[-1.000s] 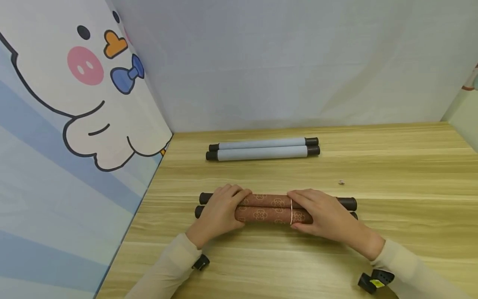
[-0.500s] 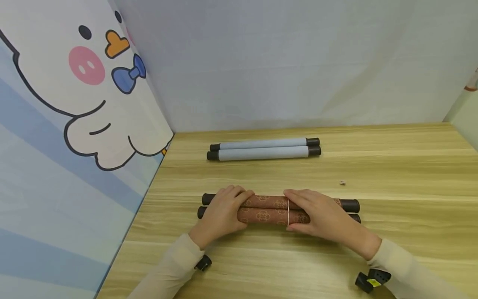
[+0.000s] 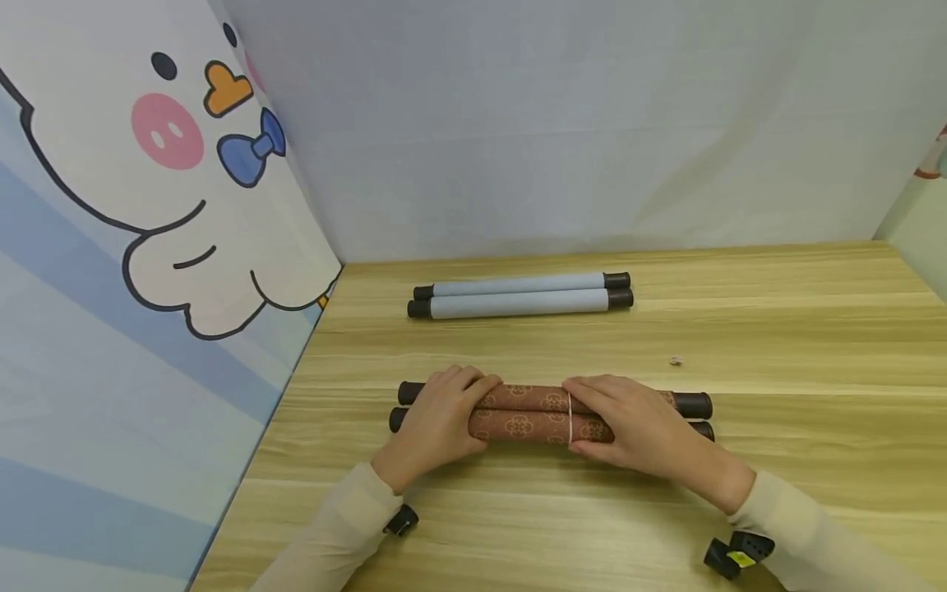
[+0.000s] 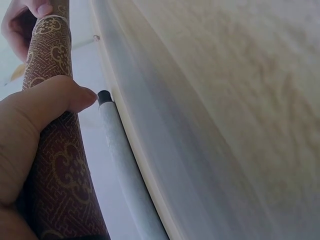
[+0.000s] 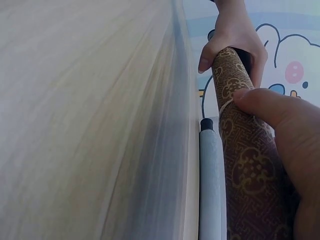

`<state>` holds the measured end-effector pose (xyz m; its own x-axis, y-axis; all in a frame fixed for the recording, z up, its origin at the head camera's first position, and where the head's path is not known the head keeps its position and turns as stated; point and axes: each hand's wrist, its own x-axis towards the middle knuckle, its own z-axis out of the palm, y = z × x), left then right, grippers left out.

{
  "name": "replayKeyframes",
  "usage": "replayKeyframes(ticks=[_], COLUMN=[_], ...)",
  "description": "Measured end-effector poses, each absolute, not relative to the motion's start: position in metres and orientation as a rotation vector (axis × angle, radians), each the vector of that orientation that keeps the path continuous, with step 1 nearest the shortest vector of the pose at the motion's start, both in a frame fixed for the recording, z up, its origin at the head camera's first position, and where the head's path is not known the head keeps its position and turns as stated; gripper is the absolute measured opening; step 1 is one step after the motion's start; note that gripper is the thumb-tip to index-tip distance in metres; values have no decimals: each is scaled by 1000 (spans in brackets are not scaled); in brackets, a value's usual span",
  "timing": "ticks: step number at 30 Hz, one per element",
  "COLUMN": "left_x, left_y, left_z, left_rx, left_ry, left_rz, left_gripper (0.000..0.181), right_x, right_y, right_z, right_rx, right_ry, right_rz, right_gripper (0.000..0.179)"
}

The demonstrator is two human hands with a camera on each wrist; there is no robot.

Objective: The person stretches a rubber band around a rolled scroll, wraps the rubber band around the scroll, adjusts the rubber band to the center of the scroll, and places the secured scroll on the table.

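Note:
A brown scroll (image 3: 518, 426) with gold flower patterns and black end knobs lies across the front of the table, rolled up from both ends into two parallel rolls. A thin white band (image 3: 570, 418) runs around both rolls, right of the middle. My left hand (image 3: 438, 419) grips the left half, its thumb on the near side and fingers over the far roll. My right hand (image 3: 636, 423) grips the right half, with thumb and index fingertips at the band. In the right wrist view, the thumb (image 5: 250, 100) presses on the patterned roll beside the band. The fingertips beneath are hidden.
Behind, a pale blue double-rolled scroll (image 3: 521, 296) with black ends lies parallel on the wooden table (image 3: 799, 345). A tiny scrap (image 3: 676, 361) sits right of centre. A grey-white curtain (image 3: 555, 123) closes the back, and a cartoon-printed cloth (image 3: 170, 247) stands along the left edge.
My right hand and the white band have shifted slightly left along the brown scroll. The scroll itself sits a touch further right. My left hand keeps its grip.

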<state>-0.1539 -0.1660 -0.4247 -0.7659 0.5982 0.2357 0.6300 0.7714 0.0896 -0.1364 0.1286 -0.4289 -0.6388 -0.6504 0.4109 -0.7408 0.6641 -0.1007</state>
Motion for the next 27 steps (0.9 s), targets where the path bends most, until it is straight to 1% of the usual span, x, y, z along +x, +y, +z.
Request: replayKeyframes(ticks=[7, 14, 20, 27], left_x=[-152, -152, -153, -152], left_y=[-162, -161, -164, -165], left_z=[-425, -425, -425, -425], left_rx=[-987, -979, -974, -983], left_ry=[-2758, -2778, -2775, -2767], left_rz=[-241, -236, -224, -241], left_gripper=[75, 77, 80, 78], right_x=[-138, -136, -135, -134], right_y=[121, 123, 126, 121], right_z=[-429, -427, -428, -429], right_rx=[1135, 1109, 1075, 1091], right_ry=[-2526, -2517, -2544, -2538], right_rz=[395, 415, 394, 381], right_gripper=[77, 85, 80, 77])
